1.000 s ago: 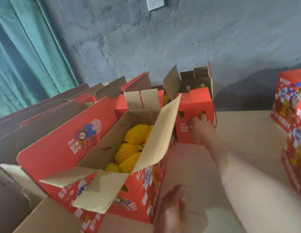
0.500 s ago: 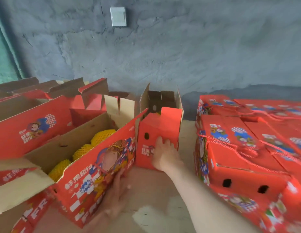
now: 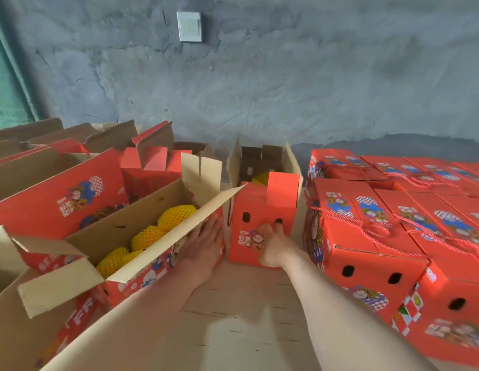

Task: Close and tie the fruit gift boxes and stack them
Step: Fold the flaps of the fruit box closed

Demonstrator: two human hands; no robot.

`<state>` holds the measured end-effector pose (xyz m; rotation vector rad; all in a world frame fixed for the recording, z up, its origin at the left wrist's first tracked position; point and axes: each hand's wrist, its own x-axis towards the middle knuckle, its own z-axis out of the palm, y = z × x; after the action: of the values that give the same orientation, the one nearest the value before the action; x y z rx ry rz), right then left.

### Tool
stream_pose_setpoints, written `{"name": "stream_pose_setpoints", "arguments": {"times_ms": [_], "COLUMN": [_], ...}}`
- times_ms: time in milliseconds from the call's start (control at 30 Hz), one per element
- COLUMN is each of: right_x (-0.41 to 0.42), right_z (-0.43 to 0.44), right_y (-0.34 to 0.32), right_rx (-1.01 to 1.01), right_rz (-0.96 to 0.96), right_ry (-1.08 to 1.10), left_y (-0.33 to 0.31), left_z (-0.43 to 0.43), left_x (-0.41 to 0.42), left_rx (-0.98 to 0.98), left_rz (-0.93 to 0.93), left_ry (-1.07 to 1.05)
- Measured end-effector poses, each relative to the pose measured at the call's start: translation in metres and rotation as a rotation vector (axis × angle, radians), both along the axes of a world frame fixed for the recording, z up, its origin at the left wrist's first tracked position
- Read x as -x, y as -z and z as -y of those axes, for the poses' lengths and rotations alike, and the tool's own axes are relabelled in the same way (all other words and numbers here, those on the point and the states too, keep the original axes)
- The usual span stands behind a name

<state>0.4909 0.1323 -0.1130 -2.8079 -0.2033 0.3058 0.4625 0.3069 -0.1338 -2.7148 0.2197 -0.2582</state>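
Note:
A long red fruit box (image 3: 142,274) stands open at left, its flaps up, with yellow net-wrapped fruit (image 3: 150,236) inside. My left hand (image 3: 206,245) lies flat with straight fingers against that box's right side wall. A second open red box (image 3: 249,236) stands end-on in the middle near the wall. My right hand (image 3: 273,245) is on its front face, with fingertips hooked into one of the round holes. To the right sit closed red boxes (image 3: 372,253) tied with red cord.
More open boxes with raised flaps (image 3: 80,162) fill the far left. The tied boxes are stacked in rows up to the right edge. A pale wooden surface (image 3: 246,330) runs between the two groups. A grey wall with a light switch (image 3: 189,26) is behind.
The view has swung right, so the tied stack shows. My left hand has come up from the surface onto the long box's side. My right hand stays on the middle box's front.

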Motion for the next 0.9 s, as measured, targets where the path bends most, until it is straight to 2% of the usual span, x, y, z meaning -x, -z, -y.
{"name": "stream_pose_setpoints", "arguments": {"times_ms": [67,133,167,233,333,367,467,500,567,633,700,767,833,900], "right_x": [-0.003,-0.007,-0.008,-0.009,-0.011,-0.012,-0.011,-0.009,-0.008,-0.006,-0.002,0.007,0.018,0.033], "right_z": [0.003,0.006,0.007,0.007,0.011,0.015,0.02,0.019,0.014,0.01,0.008,0.002,-0.012,-0.026], "right_y": [0.001,0.001,0.001,0.003,0.008,0.009,0.008,0.007,0.009,0.009,0.008,0.009,0.013,0.012], "right_rx": [-0.002,-0.018,-0.025,-0.039,-0.036,-0.034,-0.032,-0.027,-0.014,-0.029,-0.079,-0.127,-0.138,-0.127], "right_rz": [-0.023,-0.033,-0.039,-0.041,0.001,0.021,0.06,0.042,0.013,0.042,0.083,0.114,0.128,0.136], "right_ry": [0.006,0.016,0.018,0.018,0.01,0.019,0.021,0.015,0.014,0.021,-0.008,-0.063,-0.129,-0.175], "left_y": [0.002,-0.004,-0.005,-0.009,-0.014,-0.015,-0.031,-0.043,-0.066,-0.083,-0.085,-0.077,-0.068,-0.066], "left_z": [-0.006,-0.007,-0.008,-0.008,-0.02,-0.028,-0.048,-0.052,-0.057,-0.059,-0.061,-0.059,-0.055,-0.053], "left_x": [0.001,0.002,0.003,0.005,0.0,0.002,0.014,0.014,0.006,0.003,0.007,0.014,0.02,0.024], "left_rx": [0.021,0.221,0.331,0.329,0.407,0.397,0.021,0.018,0.087,0.089,0.072,0.172,0.267,0.257], "left_rz": [-0.029,-0.19,-0.21,-0.162,0.066,0.071,0.248,0.267,0.224,0.093,0.009,-0.06,-0.095,-0.062], "left_ry": [0.056,0.079,0.091,0.038,-0.04,-0.047,-0.094,-0.139,-0.208,-0.259,-0.276,-0.321,-0.36,-0.323]}}
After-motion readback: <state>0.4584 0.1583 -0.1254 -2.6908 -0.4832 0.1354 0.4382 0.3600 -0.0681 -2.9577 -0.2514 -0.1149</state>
